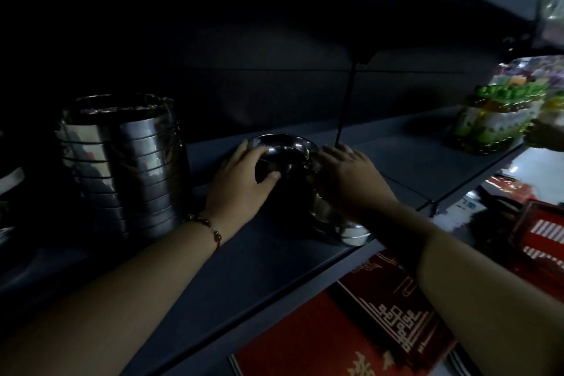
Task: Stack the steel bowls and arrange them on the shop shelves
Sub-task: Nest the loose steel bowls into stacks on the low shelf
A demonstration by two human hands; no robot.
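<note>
A stack of steel bowls [290,159] stands on the dark shelf [412,159] in the middle of the view, its top bowl's rim catching light. My left hand [244,180] grips the stack's left side, thumb curled across the front. On the right side, my right hand [351,174] lies against the stack with fingers spread. Under my right wrist, near the shelf's front edge, more steel bowls [345,229] show. To the left stands a tall stack of steel containers [128,162].
Green packaged goods [500,119] sit at the shelf's right end. A thin black upright bracket [345,104] rises behind the bowls. Red boxes [351,330] lie on the shelf below, and a red basket [540,238] is at the right. The upper shelf overhangs.
</note>
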